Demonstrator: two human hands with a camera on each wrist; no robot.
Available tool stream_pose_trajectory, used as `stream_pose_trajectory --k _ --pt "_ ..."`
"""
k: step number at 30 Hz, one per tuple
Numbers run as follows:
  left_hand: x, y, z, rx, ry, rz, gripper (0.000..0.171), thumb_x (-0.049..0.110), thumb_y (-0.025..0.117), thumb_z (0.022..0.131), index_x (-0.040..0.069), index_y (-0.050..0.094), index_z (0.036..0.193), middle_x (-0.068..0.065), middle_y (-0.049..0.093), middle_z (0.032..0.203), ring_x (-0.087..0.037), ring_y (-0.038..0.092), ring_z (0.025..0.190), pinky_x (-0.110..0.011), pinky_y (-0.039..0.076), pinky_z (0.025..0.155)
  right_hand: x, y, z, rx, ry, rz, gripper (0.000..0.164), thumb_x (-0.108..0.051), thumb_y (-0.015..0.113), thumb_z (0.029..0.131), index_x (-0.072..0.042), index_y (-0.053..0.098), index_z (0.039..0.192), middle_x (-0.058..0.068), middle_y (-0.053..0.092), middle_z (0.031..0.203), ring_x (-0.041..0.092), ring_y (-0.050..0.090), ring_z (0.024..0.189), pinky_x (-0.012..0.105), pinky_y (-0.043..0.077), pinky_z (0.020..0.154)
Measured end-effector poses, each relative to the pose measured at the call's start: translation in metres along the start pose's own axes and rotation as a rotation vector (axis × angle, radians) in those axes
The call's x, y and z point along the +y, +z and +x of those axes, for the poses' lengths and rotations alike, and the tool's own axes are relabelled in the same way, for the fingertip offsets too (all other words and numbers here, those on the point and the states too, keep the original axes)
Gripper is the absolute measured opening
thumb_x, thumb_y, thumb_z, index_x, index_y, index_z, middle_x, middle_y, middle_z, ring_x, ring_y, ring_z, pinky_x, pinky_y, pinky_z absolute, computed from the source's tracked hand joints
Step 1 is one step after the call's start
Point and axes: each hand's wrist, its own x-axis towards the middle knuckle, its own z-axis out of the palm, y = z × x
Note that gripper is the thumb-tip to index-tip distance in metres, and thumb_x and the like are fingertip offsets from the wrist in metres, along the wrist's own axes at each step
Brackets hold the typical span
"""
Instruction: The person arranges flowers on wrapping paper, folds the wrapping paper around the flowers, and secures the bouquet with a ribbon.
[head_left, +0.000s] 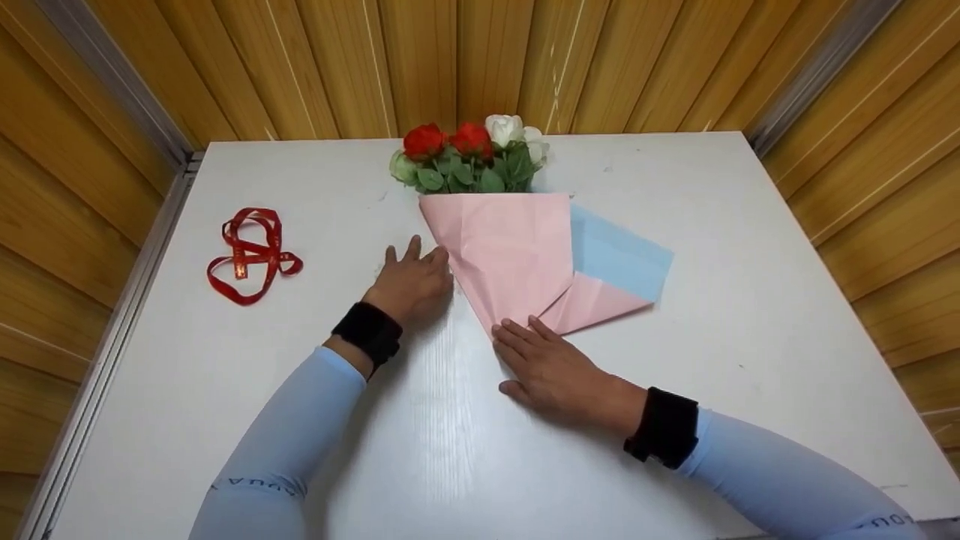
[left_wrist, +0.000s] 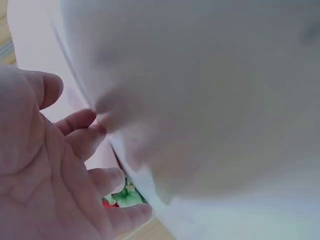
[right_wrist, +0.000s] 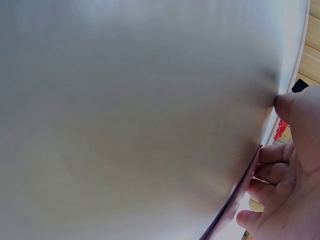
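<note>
Head view: pink wrapping paper [head_left: 510, 240] lies around middle of table [head_left: 765, 322], folded into cone over lower part of bouquet [head_left: 471, 142], red and white blooms showing past top edge. Right flap [head_left: 622, 251] lies open, blue side up. Left hand [head_left: 411, 283] at cone's left edge, fingers apart, loosely bent; right hand [head_left: 559, 375] on bottom tip, fingers nearly straight, slightly spread — neither clamped on anything. Step seems to be smoothing left fold; next move probably calls for bringing right flap across — tip kept pinned. Red ribbon [head_left: 241, 251] lies well apart, left.
</note>
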Motion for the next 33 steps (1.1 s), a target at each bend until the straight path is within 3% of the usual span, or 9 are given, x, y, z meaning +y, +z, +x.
stream_pose_trajectory --k 6,9,11,14,19,22,24,27,33 --pt "0.014 -0.002 0.009 -0.029 -0.063 -0.118 0.093 0.068 0.057 0.100 -0.003 0.036 0.155 -0.024 0.040 0.163 -0.050 0.024 0.158 -0.072 0.029 0.120 0.000 -0.001 0.001 -0.022 0.004 0.008 0.069 -0.045 0.044 0.112 0.002 0.037 0.161 0.017 0.036 0.170 0.032 0.027 0.161 0.053 0.021 0.130" --pt "0.015 -0.004 0.015 -0.051 -0.081 -0.160 0.103 0.071 0.066 0.093 -0.002 0.034 0.157 -0.025 0.034 0.165 -0.048 0.021 0.159 -0.072 0.027 0.120 0.001 -0.002 0.001 -0.035 0.011 -0.005 0.069 -0.046 0.043 0.112 0.001 0.036 0.162 0.016 0.035 0.170 0.031 0.026 0.161 0.052 0.021 0.130" --pt "0.010 -0.008 0.019 -0.059 -0.097 -0.206 0.095 0.066 0.068 0.094 0.001 0.037 0.156 -0.024 0.033 0.164 -0.047 0.019 0.159 -0.073 0.025 0.121 0.000 -0.002 0.001 -0.036 0.014 -0.009 0.069 -0.046 0.043 0.112 0.001 0.036 0.162 0.016 0.035 0.170 0.031 0.026 0.161 0.052 0.021 0.130" --pt "-0.002 -0.012 0.027 -0.033 -0.119 -0.270 0.064 0.053 0.068 0.100 0.007 0.052 0.142 -0.022 0.042 0.156 -0.046 0.025 0.156 -0.076 0.022 0.119 0.000 -0.002 0.001 -0.036 0.013 -0.017 0.069 -0.047 0.041 0.112 0.000 0.034 0.163 0.015 0.033 0.171 0.030 0.025 0.162 0.051 0.020 0.130" --pt "-0.021 -0.008 0.037 0.134 -0.149 -0.257 0.016 0.026 0.062 0.108 0.011 0.065 0.112 -0.020 0.056 0.128 -0.049 0.047 0.136 -0.077 0.031 0.113 -0.002 0.000 0.001 -0.048 0.005 -0.025 0.070 -0.047 0.038 0.113 -0.001 0.031 0.164 0.014 0.031 0.172 0.029 0.023 0.162 0.051 0.020 0.130" --pt "-0.014 0.000 0.033 0.275 -0.131 -0.163 0.013 0.012 0.058 0.108 0.004 0.068 0.110 -0.024 0.063 0.118 -0.050 0.057 0.124 -0.072 0.042 0.107 -0.003 0.001 0.002 -0.056 -0.001 -0.006 0.070 -0.047 0.039 0.113 -0.001 0.032 0.164 0.014 0.031 0.172 0.029 0.023 0.162 0.051 0.020 0.130" --pt "-0.001 0.004 0.028 0.307 -0.112 -0.106 0.018 0.012 0.057 0.108 -0.002 0.067 0.113 -0.027 0.065 0.116 -0.048 0.061 0.119 -0.068 0.049 0.103 -0.003 0.000 0.002 -0.053 -0.002 0.003 0.070 -0.047 0.040 0.113 0.000 0.033 0.164 0.014 0.032 0.172 0.030 0.024 0.162 0.051 0.020 0.130" --pt "0.021 0.006 0.019 0.260 -0.099 -0.055 0.030 0.013 0.053 0.109 -0.013 0.061 0.123 -0.033 0.064 0.125 -0.046 0.061 0.123 -0.064 0.053 0.100 -0.002 -0.001 0.002 -0.032 -0.004 -0.006 0.069 -0.047 0.042 0.112 0.000 0.036 0.163 0.015 0.034 0.171 0.030 0.026 0.161 0.051 0.022 0.130" --pt "0.038 0.004 0.019 -0.020 -0.178 -0.022 0.058 0.023 0.035 0.113 -0.016 0.033 0.157 -0.034 0.033 0.164 -0.048 0.031 0.156 -0.070 0.035 0.117 0.000 -0.001 0.003 0.009 -0.021 -0.046 0.067 -0.045 0.046 0.111 0.001 0.042 0.159 0.016 0.041 0.167 0.031 0.033 0.159 0.051 0.027 0.128"
